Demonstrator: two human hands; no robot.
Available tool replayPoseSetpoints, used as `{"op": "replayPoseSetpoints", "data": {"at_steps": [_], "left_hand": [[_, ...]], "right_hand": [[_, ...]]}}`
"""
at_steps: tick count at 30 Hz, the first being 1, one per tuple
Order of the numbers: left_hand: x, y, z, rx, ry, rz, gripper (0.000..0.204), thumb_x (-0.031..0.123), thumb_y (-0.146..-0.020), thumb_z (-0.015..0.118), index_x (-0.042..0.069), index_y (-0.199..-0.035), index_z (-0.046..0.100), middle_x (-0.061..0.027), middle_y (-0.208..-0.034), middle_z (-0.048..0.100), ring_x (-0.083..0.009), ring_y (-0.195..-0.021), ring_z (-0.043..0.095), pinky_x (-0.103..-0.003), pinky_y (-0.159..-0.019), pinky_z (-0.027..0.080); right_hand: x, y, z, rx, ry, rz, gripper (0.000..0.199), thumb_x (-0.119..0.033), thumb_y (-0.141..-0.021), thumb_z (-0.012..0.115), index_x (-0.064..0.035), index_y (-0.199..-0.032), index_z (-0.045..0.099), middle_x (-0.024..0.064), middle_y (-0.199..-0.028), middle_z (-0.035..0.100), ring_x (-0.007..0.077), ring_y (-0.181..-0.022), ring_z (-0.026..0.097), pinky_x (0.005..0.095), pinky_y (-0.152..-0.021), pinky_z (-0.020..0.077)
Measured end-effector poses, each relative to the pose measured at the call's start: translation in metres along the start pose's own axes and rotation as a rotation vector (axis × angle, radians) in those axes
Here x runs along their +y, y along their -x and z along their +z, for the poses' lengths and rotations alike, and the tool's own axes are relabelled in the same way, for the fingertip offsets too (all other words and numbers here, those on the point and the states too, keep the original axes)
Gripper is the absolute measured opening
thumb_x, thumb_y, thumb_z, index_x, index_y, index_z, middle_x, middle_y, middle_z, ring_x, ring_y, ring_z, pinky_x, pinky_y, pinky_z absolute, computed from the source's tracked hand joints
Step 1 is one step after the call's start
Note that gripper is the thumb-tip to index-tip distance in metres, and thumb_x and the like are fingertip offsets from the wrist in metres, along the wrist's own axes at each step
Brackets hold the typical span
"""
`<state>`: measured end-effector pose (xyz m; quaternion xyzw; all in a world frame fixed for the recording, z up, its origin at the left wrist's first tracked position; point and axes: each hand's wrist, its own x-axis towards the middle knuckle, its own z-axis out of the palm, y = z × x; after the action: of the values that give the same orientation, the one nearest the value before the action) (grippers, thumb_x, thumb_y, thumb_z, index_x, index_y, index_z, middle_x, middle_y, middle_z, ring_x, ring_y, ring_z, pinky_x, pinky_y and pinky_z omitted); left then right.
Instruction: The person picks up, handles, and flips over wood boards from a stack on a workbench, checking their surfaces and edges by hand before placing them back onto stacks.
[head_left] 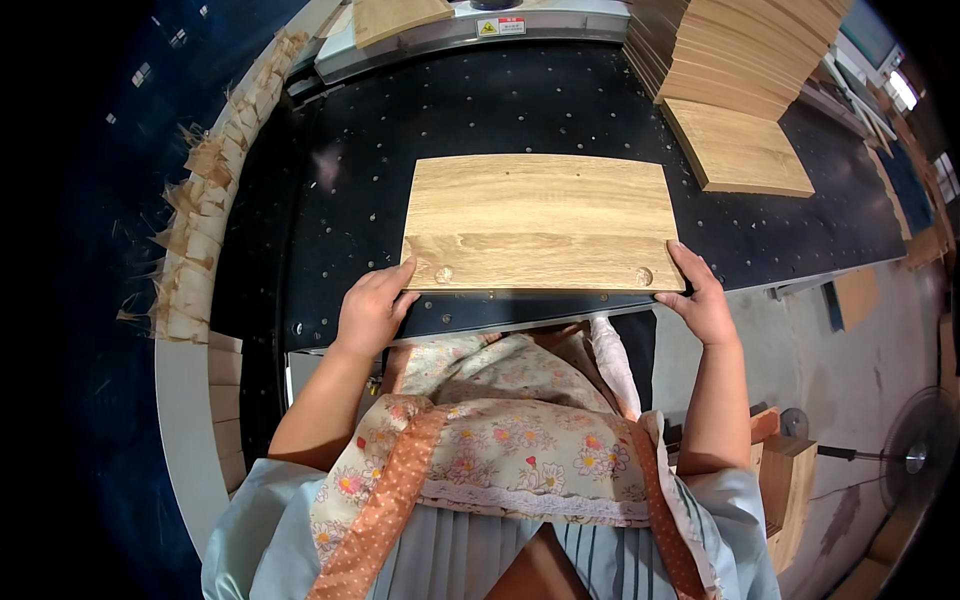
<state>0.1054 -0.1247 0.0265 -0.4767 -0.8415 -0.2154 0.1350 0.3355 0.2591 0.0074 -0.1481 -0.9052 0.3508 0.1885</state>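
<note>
A light wood-grain panel [540, 215] lies across the dark table in front of me, its long side facing my body. Two round recesses show near its front corners, and two small holes sit near its far edge. My left hand [374, 308] grips the panel's front left corner, with fingers along the side and the thumb at the front edge. At the front right corner, my right hand [697, 294] holds the panel the same way. Parts of the fingertips are hidden by the board's edges.
The black table [480, 110] is dotted with small studs. At the back right, a tall stack of boards [745, 50] stands behind a single board [740, 150]. A strip with torn brown tape [215, 170] runs along the left. On the floor at right is a fan [914, 458].
</note>
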Motion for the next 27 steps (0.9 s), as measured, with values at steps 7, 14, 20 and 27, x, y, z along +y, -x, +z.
{"op": "replayPoseSetpoints", "data": {"at_steps": [7,14,20,27], "left_hand": [[0.0,-0.004,0.004,0.008,0.016,-0.008,0.043,0.012,-0.069,0.072,0.006,-0.11,0.061,-0.0119,-0.094,0.066,-0.0271,-0.083,0.063,-0.035,-0.073,0.05],[-0.003,-0.001,0.003,-0.057,-0.017,-0.052,0.043,0.013,-0.071,0.072,0.007,-0.112,0.061,-0.0113,-0.096,0.066,-0.0282,-0.085,0.063,-0.035,-0.075,0.05],[-0.001,-0.002,0.001,-0.052,0.077,-0.102,0.042,0.009,-0.07,0.071,0.007,-0.112,0.061,-0.012,-0.099,0.065,-0.0288,-0.088,0.06,-0.035,-0.079,0.048],[0.002,0.006,0.009,0.045,0.253,-0.185,0.042,0.002,-0.068,0.07,0.004,-0.108,0.061,-0.0141,-0.098,0.062,-0.0308,-0.09,0.058,-0.037,-0.081,0.045]], "right_hand": [[-0.004,-0.002,-0.013,-0.053,-0.08,0.059,0.073,-0.001,-0.058,0.078,-0.0089,-0.126,0.052,0.0141,-0.128,0.051,0.0275,-0.124,0.044,0.034,-0.103,0.0357],[-0.015,-0.01,-0.018,-0.096,-0.035,0.072,0.072,-0.002,-0.058,0.078,-0.0077,-0.125,0.052,0.0118,-0.126,0.054,0.0276,-0.122,0.046,0.0341,-0.102,0.0372],[-0.011,-0.009,-0.02,-0.101,-0.001,0.023,0.071,-0.003,-0.06,0.077,-0.0076,-0.126,0.052,0.011,-0.126,0.054,0.0294,-0.123,0.045,0.0353,-0.102,0.037],[0.017,-0.048,-0.033,0.244,-0.34,0.313,0.059,-0.016,-0.077,0.071,-0.0007,-0.128,0.047,0.0176,-0.126,0.053,0.0252,-0.118,0.049,0.0338,-0.098,0.0379]]}}
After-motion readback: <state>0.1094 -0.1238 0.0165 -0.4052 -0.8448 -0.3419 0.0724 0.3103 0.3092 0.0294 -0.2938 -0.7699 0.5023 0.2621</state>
